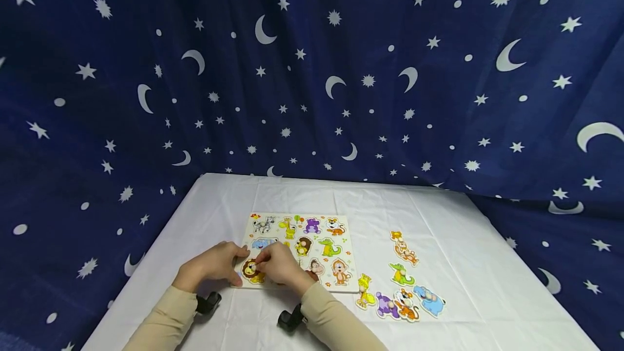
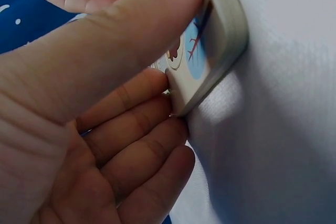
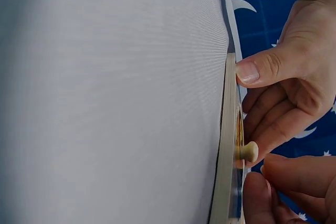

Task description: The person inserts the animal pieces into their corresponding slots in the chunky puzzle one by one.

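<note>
Left hand (image 1: 214, 264), fingers relaxed, rests against near-left corner of cream rectangular puzzle board (image 1: 353, 286); right hand (image 1: 281, 264), fingers loosely bent, gripping nothing, just beside pale wooden knob (image 3: 250, 151) of brown-maned lion piece (image 1: 252, 273), lower left on board. Beyond white-clothed table (image 1: 463, 264), navy star-and-moon curtain (image 1: 312, 47).

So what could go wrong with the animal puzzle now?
The right hand is close to the knob on the lion piece, so it might bump it. The board could slide on the white cloth if the left hand pushes. The loose tiger piece crowds the purple hippo piece; grabbing one might nudge the other.
</note>
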### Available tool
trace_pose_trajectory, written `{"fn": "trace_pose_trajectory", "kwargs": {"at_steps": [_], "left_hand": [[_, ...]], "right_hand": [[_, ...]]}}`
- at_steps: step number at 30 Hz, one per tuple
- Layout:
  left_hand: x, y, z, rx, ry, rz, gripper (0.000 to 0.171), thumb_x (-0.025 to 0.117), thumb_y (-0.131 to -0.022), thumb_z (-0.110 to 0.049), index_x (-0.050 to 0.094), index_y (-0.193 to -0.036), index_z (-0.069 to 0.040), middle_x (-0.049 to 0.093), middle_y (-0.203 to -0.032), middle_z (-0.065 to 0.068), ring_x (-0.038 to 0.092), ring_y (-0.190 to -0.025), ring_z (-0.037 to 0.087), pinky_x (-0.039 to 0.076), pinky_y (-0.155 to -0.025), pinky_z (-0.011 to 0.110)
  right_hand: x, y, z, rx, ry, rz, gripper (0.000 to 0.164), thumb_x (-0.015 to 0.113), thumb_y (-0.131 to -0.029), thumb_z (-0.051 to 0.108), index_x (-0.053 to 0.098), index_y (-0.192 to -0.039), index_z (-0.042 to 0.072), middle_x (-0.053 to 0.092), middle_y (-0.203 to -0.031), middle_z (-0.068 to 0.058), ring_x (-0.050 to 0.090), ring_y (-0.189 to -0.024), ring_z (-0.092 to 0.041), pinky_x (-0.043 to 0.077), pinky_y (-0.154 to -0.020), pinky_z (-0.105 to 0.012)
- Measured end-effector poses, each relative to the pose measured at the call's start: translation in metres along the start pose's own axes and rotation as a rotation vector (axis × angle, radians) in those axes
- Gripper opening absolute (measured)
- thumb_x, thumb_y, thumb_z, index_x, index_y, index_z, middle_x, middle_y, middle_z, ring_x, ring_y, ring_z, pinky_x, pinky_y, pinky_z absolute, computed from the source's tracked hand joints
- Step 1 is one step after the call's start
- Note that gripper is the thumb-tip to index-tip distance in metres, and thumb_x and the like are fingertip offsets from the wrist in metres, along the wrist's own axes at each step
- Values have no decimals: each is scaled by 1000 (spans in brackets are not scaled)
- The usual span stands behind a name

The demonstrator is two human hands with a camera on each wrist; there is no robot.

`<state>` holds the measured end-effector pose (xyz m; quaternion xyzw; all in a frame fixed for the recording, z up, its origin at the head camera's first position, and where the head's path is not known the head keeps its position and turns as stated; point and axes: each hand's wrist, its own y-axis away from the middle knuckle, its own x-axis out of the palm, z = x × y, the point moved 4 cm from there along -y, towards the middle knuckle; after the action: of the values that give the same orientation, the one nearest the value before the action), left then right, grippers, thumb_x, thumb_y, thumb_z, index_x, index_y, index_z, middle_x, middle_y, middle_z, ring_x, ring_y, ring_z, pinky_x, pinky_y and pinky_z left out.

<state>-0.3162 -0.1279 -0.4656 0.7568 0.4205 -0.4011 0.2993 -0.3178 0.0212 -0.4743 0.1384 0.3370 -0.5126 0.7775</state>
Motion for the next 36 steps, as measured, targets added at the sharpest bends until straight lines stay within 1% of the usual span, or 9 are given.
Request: {"fn": "trace_pose_trajectory", "kwargs": {"at_steps": [6, 10, 13, 18, 21, 25, 32, 36], "left_hand": [[0, -1, 0, -3, -6, 3, 72, 82, -53, -25, 58, -117, -5, 50, -128, 13, 41, -122, 31, 31, -102, 45], [1, -2, 0, -3, -8, 3, 72, 83, -52, -25, 58, -117, -5, 50, -127, 13, 42, -122, 31, 32, -101, 45], [0, -2, -1, -8, -7, -2, 72, 83, -52, -25, 58, -117, -5, 50, -127, 13, 41, -122, 32, 31, -101, 46], [0, 0, -3, -31, -6, -12, 72, 83, -51, -25, 59, -116, -5, 51, -127, 12, 41, -122, 33, 30, -102, 46], [1, 1, -3, -19, 8, -4, 71, 83, -52, -24, 59, -116, -6, 51, -127, 14, 40, -121, 34, 30, -102, 47], [1, 1, -1, 8, 10, -1, 72, 83, -52, -24, 59, -117, -6, 50, -128, 15, 41, -122, 34, 31, -102, 46], [2, 0, 4, -9, 16, -14, 73, 83, -51, -26, 59, -117, -7, 50, -128, 13, 39, -123, 33, 29, -103, 47], [3, -1, 3, -6, 31, -4, 73, 83, -51, -25, 59, -117, -6, 49, -128, 14, 39, -124, 33, 29, -103, 47]], "right_hand": [[-3, 6, -1, -6, -43, 24, 6, 66, -73, 4, 70, -77, 6, 67, -69, 1, 50, -59, 2, 42, -53, -14], [-7, 11, -2, -23, -29, 27, 8, 65, -73, 4, 70, -78, 7, 66, -68, 3, 49, -58, 3, 42, -52, -14], [-12, 18, -4, -23, -21, 29, 8, 66, -73, 5, 70, -79, 7, 65, -67, 5, 48, -56, 3, 42, -51, -15], [-22, 29, -9, -12, -43, 50, 9, 63, -75, 2, 69, -81, 5, 65, -68, 1, 50, -55, 2, 44, -50, -15], [-29, 36, -13, -5, -57, 64, 10, 62, -76, 0, 69, -82, 4, 65, -69, 0, 50, -57, 1, 45, -52, -15], [-40, 43, -21, 6, -45, 70, 13, 62, -75, -1, 69, -84, 5, 64, -71, 2, 51, -59, 0, 45, -55, -16], [-55, 51, -31, 10, -10, 67, 17, 59, -74, -3, 69, -83, 7, 65, -72, 0, 51, -60, -1, 44, -57, -17], [-59, 55, -39, 19, -7, 79, 17, 58, -75, -3, 69, -83, 7, 65, -73, 0, 51, -61, -1, 45, -57, -17]]}}
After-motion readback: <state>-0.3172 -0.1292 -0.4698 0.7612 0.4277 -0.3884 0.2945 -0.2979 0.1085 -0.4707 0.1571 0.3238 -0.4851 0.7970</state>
